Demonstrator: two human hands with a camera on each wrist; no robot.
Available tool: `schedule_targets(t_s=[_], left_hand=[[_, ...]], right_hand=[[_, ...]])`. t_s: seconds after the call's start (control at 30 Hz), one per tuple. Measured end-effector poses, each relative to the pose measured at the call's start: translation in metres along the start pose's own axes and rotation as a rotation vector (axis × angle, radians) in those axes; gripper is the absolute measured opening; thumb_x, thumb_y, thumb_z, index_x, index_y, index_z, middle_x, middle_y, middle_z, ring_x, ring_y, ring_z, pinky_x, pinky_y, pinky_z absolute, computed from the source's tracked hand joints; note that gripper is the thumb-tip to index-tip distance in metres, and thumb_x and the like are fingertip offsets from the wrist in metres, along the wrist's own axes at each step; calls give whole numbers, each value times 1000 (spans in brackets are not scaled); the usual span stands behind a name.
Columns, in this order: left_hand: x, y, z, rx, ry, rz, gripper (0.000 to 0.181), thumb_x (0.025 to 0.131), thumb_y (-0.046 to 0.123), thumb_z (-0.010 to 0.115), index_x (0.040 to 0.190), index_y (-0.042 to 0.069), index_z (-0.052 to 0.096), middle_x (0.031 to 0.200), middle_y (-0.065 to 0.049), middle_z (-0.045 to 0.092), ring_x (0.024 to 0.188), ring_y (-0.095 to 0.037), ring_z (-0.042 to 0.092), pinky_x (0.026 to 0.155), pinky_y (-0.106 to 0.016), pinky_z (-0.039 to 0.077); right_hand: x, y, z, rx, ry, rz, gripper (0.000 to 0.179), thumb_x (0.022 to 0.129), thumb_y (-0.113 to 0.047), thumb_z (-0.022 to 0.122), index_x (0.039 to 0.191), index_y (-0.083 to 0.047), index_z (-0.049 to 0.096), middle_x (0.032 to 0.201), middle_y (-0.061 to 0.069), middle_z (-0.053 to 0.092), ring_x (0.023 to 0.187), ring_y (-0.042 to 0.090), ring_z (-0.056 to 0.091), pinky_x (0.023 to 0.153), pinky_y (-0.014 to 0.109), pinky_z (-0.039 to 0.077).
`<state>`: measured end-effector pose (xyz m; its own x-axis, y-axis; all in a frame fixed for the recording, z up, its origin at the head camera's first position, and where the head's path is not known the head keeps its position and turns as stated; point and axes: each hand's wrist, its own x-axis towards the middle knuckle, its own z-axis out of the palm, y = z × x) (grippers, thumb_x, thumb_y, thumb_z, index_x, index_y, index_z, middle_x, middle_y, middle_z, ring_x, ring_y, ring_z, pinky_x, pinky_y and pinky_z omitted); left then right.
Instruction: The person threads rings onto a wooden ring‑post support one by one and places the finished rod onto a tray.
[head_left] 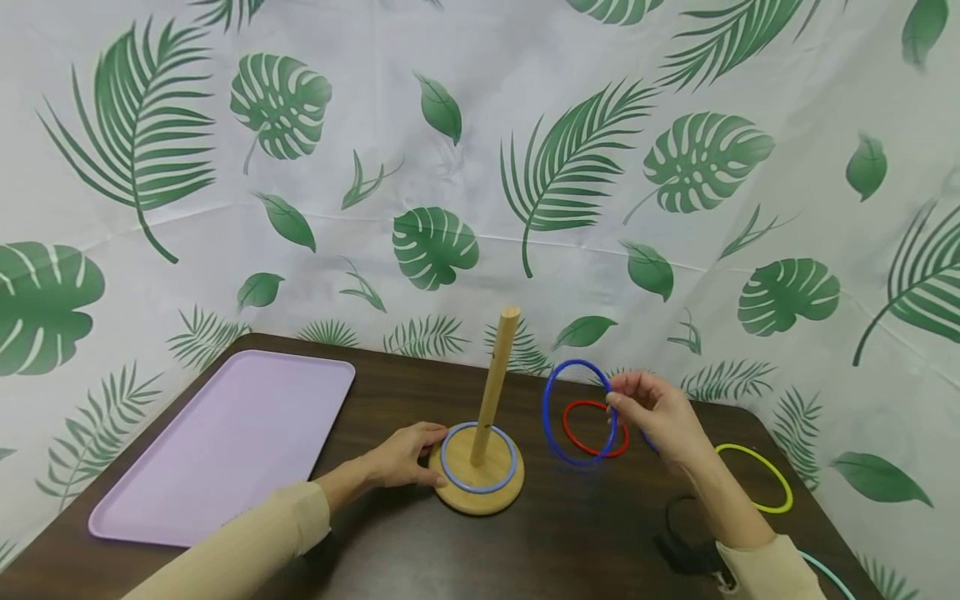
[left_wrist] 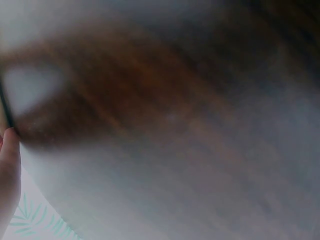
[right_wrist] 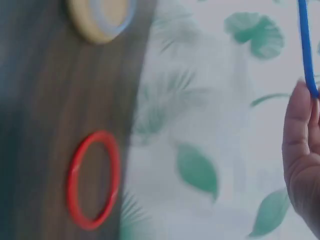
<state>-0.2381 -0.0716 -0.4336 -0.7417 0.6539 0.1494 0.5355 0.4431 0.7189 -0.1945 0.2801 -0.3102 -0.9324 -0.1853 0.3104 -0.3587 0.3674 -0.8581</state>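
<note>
A blue ring point(head_left: 547, 417) hangs raised above the table in the head view, pinched at its right side between the thumb and fingers of my right hand point(head_left: 663, 417). The right wrist view also shows my right hand point(right_wrist: 302, 145) with the ring point(right_wrist: 306, 45) rising from the fingertips. My left hand point(head_left: 401, 454) grips the left edge of a round wooden base point(head_left: 480, 503), thumb in front and fingers behind. An upright wooden peg point(head_left: 495, 387) stands on this base, and a light blue ring point(head_left: 459, 487) lies around its foot. The left wrist view is mostly blurred.
A red ring point(head_left: 577, 442) lies behind the raised one. On the right are a yellow ring point(head_left: 780, 483), a mint ring point(head_left: 828, 573) and a black strap-like object point(head_left: 678, 554). A lilac tray point(head_left: 225, 442) covers the table's left side. Leaf-printed cloth point(head_left: 450, 183) hangs behind.
</note>
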Motion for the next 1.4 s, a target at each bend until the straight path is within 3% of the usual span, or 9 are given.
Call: schedule_targets(t_s=[0.13, 0.27, 0.47, 0.63, 0.8, 0.97, 1.1, 1.23, 1.4], left_hand=[[-1, -1, 1, -10, -1, -7, 75, 76, 16, 78, 132, -18, 40, 132, -30, 44, 123, -40, 45, 95, -36, 49], [-2, -1, 1, -13, -3, -4, 75, 77, 16, 78, 132, -18, 40, 132, -30, 44, 123, -40, 45, 95, -36, 49], [-1, -2, 1, -9, 0, 2, 75, 76, 16, 78, 132, -18, 41, 132, -30, 45, 123, -40, 45, 95, -36, 50], [-1, -2, 0, -27, 3, -1, 75, 76, 15, 78, 131, -18, 41, 132, -31, 44, 123, -40, 45, 95, -36, 49], [-1, -1, 0, -38, 0, -6, 75, 76, 14, 78, 132, -18, 40, 132, -31, 43, 123, -40, 45, 95, -36, 49], [0, -2, 0, -53, -1, -6, 75, 76, 13, 78, 132, -19, 39, 132, -31, 43, 123, -41, 45, 96, -36, 49], [0, -3, 0, -52, 3, -8, 75, 76, 12, 78, 132, -18, 39, 133, -31, 43, 123, -41, 45, 96, -35, 49], [0, -3, 0, -56, -1, -18, 75, 76, 12, 78, 133, -18, 39, 133, -31, 42, 124, -41, 45, 97, -36, 48], [0, -3, 0, -41, -4, -16, 74, 76, 14, 78, 133, -16, 40, 133, -30, 43, 123, -40, 45, 97, -37, 48]], right_hand=[[16, -23, 8, 178, 51, 82, 8, 91, -12, 62, 98, -9, 59, 80, -5, 61, 70, 7, 59, 62, 19, 54], [30, -42, 18, 258, 69, 80, 11, 91, -14, 62, 99, -9, 59, 82, -5, 61, 74, 7, 60, 68, 20, 56], [49, -62, 35, 222, 75, 60, 18, 91, -12, 62, 104, 0, 57, 81, -3, 61, 73, 9, 61, 69, 22, 57], [60, -64, 49, 186, 62, 68, 24, 91, -8, 60, 108, 7, 55, 80, -4, 61, 72, 7, 59, 68, 22, 57], [64, -47, 66, 143, 56, 94, 23, 91, -5, 59, 108, 9, 55, 79, -5, 58, 70, 6, 57, 65, 20, 56], [59, -14, 83, 97, 60, 144, 22, 88, 2, 59, 106, 13, 57, 75, -2, 58, 64, 4, 55, 59, 16, 52], [51, 16, 97, 81, 55, 231, 19, 86, 4, 59, 102, 13, 58, 72, -1, 57, 62, 5, 55, 56, 16, 51], [43, 39, 108, 61, 52, 318, 16, 84, 6, 59, 99, 11, 60, 70, 1, 56, 61, 7, 55, 58, 22, 56], [35, 55, 119, 25, 36, 356, 12, 84, 7, 60, 95, 10, 61, 71, 4, 57, 61, 10, 55, 61, 34, 59]])
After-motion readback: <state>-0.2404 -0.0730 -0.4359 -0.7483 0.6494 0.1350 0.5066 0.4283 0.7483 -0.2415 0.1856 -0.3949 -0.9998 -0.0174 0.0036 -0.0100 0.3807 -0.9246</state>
